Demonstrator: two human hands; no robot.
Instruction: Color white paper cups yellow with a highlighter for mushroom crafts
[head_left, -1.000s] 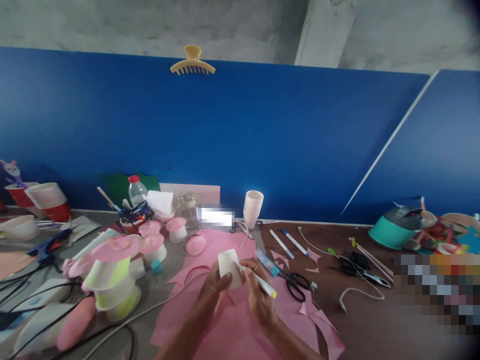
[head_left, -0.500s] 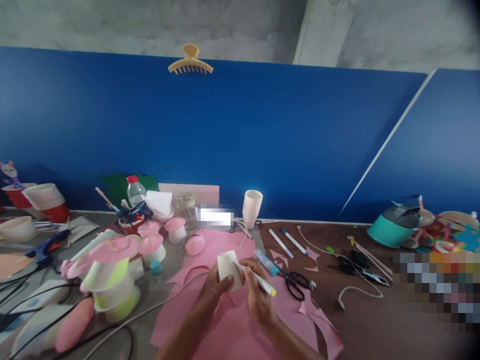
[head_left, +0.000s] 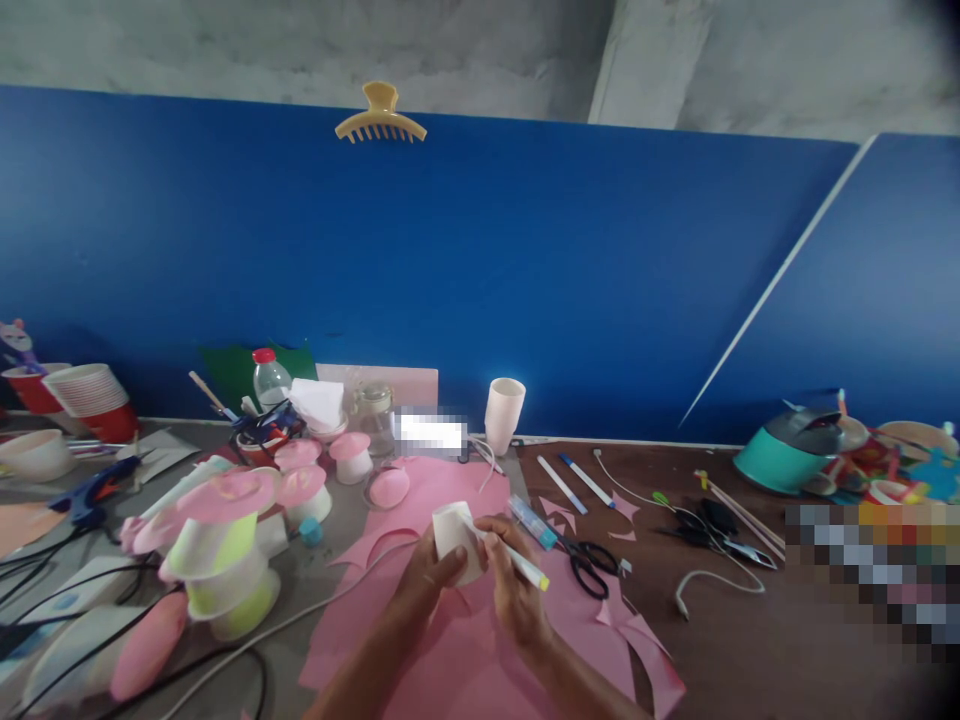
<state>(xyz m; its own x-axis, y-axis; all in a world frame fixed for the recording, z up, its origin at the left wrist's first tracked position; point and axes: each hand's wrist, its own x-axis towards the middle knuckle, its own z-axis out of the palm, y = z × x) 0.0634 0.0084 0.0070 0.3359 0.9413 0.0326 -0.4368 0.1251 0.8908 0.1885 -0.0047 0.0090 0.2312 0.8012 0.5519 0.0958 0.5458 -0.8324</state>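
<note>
We see a blue wall [head_left: 480,270] filling the far half of the scene, with a tan hair clip [head_left: 380,113] perched on its top edge. Below it runs the worktop [head_left: 750,640], grey to the left and brown to the right. A pink sheet [head_left: 457,650] lies near us in the middle, under our hands.

On the left sit pink-capped cup figures [head_left: 225,540], a stack of red and white cups [head_left: 82,395] at the far left, and a glue gun [head_left: 94,490]. A bottle [head_left: 270,378] and a jar [head_left: 375,415] stand far, by the wall. A teal pot [head_left: 795,450] sits far right. Scissors [head_left: 589,565] lie just right of our hands; two pens [head_left: 574,483] lie beyond them.

The cup [head_left: 454,535] is held above the pink sheet, in the near middle, tilted with its mouth toward the far left. Our left hand [head_left: 427,580] has its fingers closed around the cup from the near left side. Our right hand [head_left: 510,580] is just right of the cup, its fingers pinched on a marker [head_left: 517,557]. The marker's long axis runs from the cup's right wall down toward the near right, yellow end away from the cup; its tip looks to be touching the cup, though we cannot tell for sure.
</note>
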